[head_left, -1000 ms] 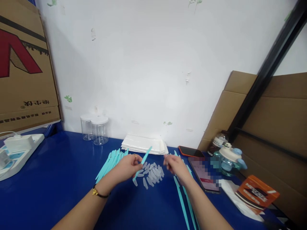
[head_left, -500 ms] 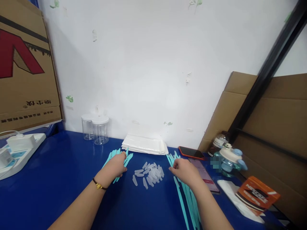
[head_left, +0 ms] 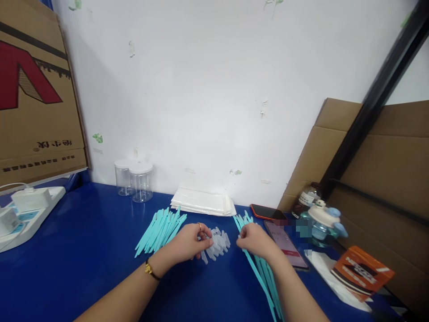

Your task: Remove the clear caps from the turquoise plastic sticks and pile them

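Note:
My left hand is over the left side of a small pile of translucent pieces, its fingers curled and close together; whatever they hold is hidden. To its left lies a fanned bundle of turquoise sticks. My right hand rests at a second bundle of longer turquoise sticks, with thumb and fingers pinched on the upper part of one stick. The rest of that bundle runs under the hand and beside the forearm toward the front edge.
Behind the pile lies a stack of white packets. Two clear jars stand at the back left, near a power strip. Phones, a teal bottle and an orange packet are at the right.
My left hand has moved right, from the left turquoise bundle to the translucent pieces, uncovering that bundle. My right hand has stayed nearly in place, its fingers closer together.

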A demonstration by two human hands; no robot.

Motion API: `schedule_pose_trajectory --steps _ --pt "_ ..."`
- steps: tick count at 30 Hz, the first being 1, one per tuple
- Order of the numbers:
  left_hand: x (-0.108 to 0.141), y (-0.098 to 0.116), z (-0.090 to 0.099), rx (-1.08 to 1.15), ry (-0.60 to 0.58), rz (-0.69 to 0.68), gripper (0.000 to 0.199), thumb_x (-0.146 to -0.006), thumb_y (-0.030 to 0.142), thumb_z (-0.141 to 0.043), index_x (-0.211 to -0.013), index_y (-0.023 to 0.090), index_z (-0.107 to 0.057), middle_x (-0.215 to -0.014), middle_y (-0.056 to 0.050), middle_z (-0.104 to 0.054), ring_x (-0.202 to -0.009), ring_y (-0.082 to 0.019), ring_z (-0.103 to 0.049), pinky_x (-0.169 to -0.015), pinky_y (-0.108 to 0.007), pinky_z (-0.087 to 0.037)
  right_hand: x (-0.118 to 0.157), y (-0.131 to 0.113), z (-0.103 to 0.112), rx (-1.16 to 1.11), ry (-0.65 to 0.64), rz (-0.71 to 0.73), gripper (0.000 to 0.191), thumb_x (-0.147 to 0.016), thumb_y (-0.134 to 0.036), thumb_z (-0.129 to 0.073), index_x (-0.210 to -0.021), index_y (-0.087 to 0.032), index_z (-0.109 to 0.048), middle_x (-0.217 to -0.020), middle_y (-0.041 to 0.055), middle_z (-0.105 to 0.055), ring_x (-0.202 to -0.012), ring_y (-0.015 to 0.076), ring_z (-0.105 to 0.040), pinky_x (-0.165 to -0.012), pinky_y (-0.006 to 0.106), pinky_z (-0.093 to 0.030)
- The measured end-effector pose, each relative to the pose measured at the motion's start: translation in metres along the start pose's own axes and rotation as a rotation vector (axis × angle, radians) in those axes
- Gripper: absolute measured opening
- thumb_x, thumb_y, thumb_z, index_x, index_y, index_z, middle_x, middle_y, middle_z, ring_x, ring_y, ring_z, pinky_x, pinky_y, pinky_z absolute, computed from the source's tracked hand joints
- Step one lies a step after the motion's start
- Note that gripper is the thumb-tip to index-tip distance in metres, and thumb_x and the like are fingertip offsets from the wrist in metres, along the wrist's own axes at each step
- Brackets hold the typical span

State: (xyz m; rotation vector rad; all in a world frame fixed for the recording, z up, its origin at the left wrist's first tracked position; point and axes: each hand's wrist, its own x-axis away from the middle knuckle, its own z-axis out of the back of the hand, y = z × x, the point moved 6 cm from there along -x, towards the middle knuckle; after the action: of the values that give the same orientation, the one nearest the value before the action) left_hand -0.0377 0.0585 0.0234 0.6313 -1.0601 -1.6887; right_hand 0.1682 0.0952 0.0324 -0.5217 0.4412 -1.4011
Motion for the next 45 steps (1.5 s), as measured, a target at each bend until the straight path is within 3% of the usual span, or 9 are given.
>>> schedule_pose_trajectory --steps 6,9,13,22,29,32,36,41,45 --pt "0.003 0.015 -0.028 0.232 -0.182 -0.036 0.043 -0.074 0.054 -0.052 -0.089 0.015 -0.059 -0.059 0.001 -0.055 -0.046 -0.008 -0.052 -0.040 -0.017 -0.039 0.004 -0.037 -0.010 -0.947 -0.040 0.149 0.022 -0.072 -0.038 -0.058 -0.069 -0.017 -0.052 -0.047 -0.0033 -0.052 -0.040 0.0091 -0.045 -0.041 0.021 -0.031" --pt "0.003 0.015 -0.028 0.256 -0.179 -0.025 0.041 -0.072 0.054 -0.055 -0.074 0.014 -0.060 -0.050 0.003 -0.050 -0.043 -0.007 -0.046 -0.042 -0.018 -0.038 0.004 -0.047 -0.019 -1.126 -0.051 0.154 0.024 -0.070 -0.039 -0.063 -0.071 -0.017 -0.053 -0.051 -0.0019 -0.055 -0.045 0.0099 -0.049 -0.045 0.021 -0.035" --pt "0.006 0.010 -0.018 0.122 -0.216 0.038 0.039 -0.067 0.053 -0.059 -0.069 0.014 -0.061 -0.048 0.002 -0.053 -0.041 -0.009 -0.046 -0.044 -0.022 -0.041 -0.004 -0.029 -0.006 -1.216 0.133 0.117 0.022 -0.067 -0.036 -0.064 -0.072 -0.017 -0.054 -0.057 -0.0008 -0.058 -0.045 0.0093 -0.048 -0.043 0.021 -0.034" --pt "0.011 -0.026 0.066 -0.239 0.131 0.195 0.025 -0.068 0.034 -0.054 -0.088 0.020 -0.052 -0.049 0.004 -0.057 -0.046 -0.013 -0.053 -0.044 -0.021 -0.036 -0.006 -0.033 -0.049 -0.452 -0.125 0.104 0.004 -0.066 -0.021 -0.056 -0.065 -0.017 -0.056 -0.050 -0.0035 -0.054 -0.035 0.0078 -0.045 -0.038 0.020 -0.030" --pt "0.011 -0.053 0.074 -0.271 0.213 0.414 0.037 -0.066 0.018 -0.053 -0.102 0.020 -0.042 -0.047 0.006 -0.050 -0.043 -0.015 -0.054 -0.042 -0.022 -0.039 -0.011 -0.007 0.005 0.208 0.250 0.078 0.011 -0.072 -0.025 -0.052 -0.078 -0.020 -0.060 -0.072 0.0040 -0.063 -0.065 0.0172 -0.057 -0.056 0.025 -0.034" --pt "0.011 -0.051 0.075 -0.304 0.239 0.401 0.038 -0.066 0.018 -0.055 -0.102 0.019 -0.041 -0.054 0.004 -0.053 -0.045 -0.015 -0.055 -0.042 -0.022 -0.038 -0.014 0.018 0.011 0.402 0.206 -0.078 0.023 -0.071 -0.032 -0.056 -0.090 -0.019 -0.058 -0.092 0.0107 -0.063 -0.077 0.0241 -0.060 -0.056 0.028 -0.035" --pt "0.009 -0.047 0.079 -0.345 0.280 0.334 0.036 -0.068 0.032 -0.057 -0.099 0.020 -0.044 -0.064 0.002 -0.058 -0.046 -0.014 -0.055 -0.043 -0.022 -0.035 -0.022 0.032 0.000 0.442 0.106 -0.126 0.015 -0.072 -0.025 -0.053 -0.081 -0.016 -0.060 -0.088 0.0145 -0.064 -0.077 0.0254 -0.061 -0.057 0.029 -0.036" --pt "0.006 -0.028 0.077 -0.409 0.312 0.175 0.029 -0.069 0.038 -0.057 -0.089 0.019 -0.050 -0.061 0.003 -0.057 -0.049 -0.014 -0.055 -0.048 -0.022 -0.034 -0.025 0.032 0.012 0.335 0.209 -0.081 0.003 -0.063 -0.018 -0.056 -0.060 -0.016 -0.056 -0.072 0.0115 -0.064 -0.070 0.0223 -0.061 -0.055 0.026 -0.035" --pt "0.007 -0.005 0.051 -0.216 0.206 0.051 0.034 -0.071 0.047 -0.053 -0.092 0.019 -0.053 -0.072 0.000 -0.060 -0.052 -0.013 -0.056 -0.050 -0.023 -0.039 -0.016 0.015 0.019 -0.193 0.204 0.005 0.012 -0.068 -0.026 -0.055 -0.061 -0.019 -0.049 -0.049 0.0016 -0.057 -0.050 0.0165 -0.056 -0.048 0.024 -0.036"
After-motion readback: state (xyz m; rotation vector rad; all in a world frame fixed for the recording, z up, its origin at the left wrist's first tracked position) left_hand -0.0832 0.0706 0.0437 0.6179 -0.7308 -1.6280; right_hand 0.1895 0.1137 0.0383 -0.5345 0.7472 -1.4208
